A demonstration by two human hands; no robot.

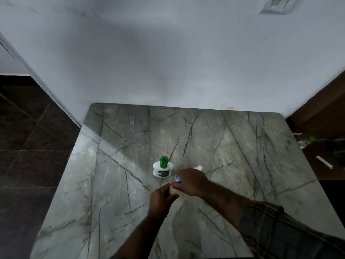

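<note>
A white glue bottle (161, 170) with a green cap stands upright near the middle of the grey marble table (115, 165). Just in front of it my two hands meet over the table. My left hand (162, 197) grips a pale stick-like object (171, 190) that shows only between its fingers. My right hand (190, 181) is curled over a small item with a blue tip (178, 179). A pale rounded end (198, 167) sticks out beyond my right hand's knuckles; what it belongs to is hidden.
The table butts against a white wall (168, 62) at the back. Dark tiled floor (28, 137) lies to the left. To the right, past the table edge, a dark surface holds a white strip (323, 161) and a bottle with a green part (309, 140).
</note>
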